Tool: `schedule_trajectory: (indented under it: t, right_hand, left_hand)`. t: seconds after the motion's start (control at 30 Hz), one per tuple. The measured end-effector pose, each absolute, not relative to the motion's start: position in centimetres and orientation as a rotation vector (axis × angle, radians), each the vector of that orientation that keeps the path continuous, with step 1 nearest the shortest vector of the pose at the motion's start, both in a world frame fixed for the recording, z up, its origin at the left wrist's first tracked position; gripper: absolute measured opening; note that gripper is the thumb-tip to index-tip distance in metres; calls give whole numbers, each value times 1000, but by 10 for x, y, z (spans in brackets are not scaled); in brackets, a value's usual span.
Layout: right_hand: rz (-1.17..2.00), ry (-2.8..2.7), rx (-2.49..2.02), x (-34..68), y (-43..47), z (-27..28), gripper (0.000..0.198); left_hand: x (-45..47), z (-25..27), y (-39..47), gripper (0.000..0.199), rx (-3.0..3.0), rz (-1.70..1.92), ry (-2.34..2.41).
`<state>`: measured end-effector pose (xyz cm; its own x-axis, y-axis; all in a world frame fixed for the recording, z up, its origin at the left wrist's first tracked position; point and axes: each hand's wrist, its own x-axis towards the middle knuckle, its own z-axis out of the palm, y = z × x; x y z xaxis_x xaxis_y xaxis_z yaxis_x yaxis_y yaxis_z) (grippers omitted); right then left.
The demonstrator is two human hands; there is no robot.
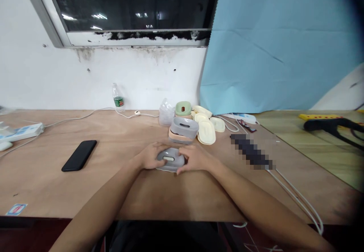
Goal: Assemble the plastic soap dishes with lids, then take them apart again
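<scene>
A small grey plastic box (171,153) with rounded corners and a slot showing pale in its middle rests near the centre of the table. My left hand (152,155) grips its left side, the thumb close to the slot. From the right, my right hand (195,158) holds the other side with fingers bent over the edge. Just behind stands a stack with another grey box (184,126) on top of a peach box (176,136). A green box (182,108) is farther back. Several cream oval lids (207,132) lie to the right of the stack.
A clear plastic bag (166,112) sits beside the stack. A bottle (118,99) stands by the wall. The black phone (79,155) lies at left, near a power strip (25,132). At right are a blurred-out dark object (251,151) and white cables (295,191).
</scene>
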<state>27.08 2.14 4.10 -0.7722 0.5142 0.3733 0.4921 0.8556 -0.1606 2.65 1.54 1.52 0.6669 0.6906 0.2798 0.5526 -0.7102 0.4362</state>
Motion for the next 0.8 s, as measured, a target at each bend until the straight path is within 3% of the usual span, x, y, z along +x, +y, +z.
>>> schedule_trajectory:
  t: [0.27,0.53,0.8]
  right_hand:
    - [-75,-2171,-1055,240,108,122,26]
    - [435,-2025,-1293,196,179,121,59]
    - [209,-1688,-1211,195,160,125,42]
  left_hand:
    - [23,10,16,60,2581,654,1112]
    - [21,19,13,49,2566,828,1134]
    - [18,21,11,48,2501,1058,1272]
